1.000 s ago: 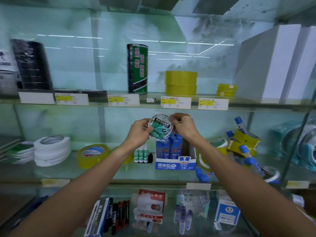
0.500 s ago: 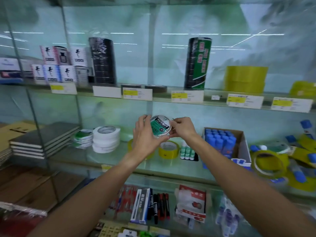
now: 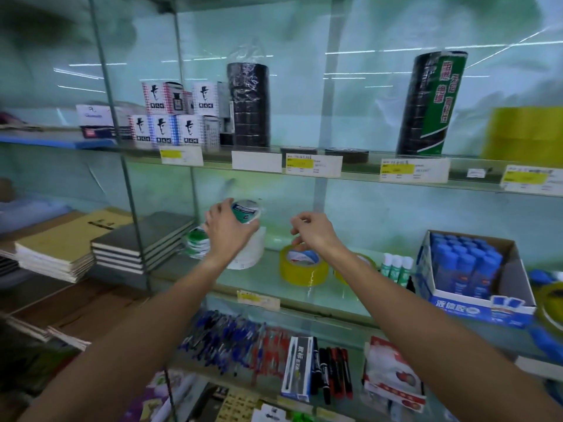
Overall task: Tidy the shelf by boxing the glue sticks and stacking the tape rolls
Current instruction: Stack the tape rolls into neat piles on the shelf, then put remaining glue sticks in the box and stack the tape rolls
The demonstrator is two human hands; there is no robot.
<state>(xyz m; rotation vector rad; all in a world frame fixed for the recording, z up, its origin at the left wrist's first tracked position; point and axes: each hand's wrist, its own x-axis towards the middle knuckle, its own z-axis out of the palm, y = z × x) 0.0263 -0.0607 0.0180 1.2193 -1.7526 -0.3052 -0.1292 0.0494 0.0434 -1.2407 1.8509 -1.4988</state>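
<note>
My left hand grips a green-and-white tape roll in clear wrap, held above a stack of white tape rolls on the glass middle shelf. Beside that stack lies a small pile of green-white rolls. My right hand hovers with loosely curled fingers and holds nothing, just above a yellow tape roll. Another yellow roll lies partly hidden behind my right forearm. Three small green-capped glue sticks stand next to an open box of blue glue sticks.
Notebooks are stacked at the left. The upper shelf carries black tape columns, small printed boxes and price tags. Below lie pens, markers and packets. More yellow tape and blue-capped glue bottles sit at the far right.
My right hand has let go of the green-white roll; my left hand alone carried it left, over the white stack. The view has swung left.
</note>
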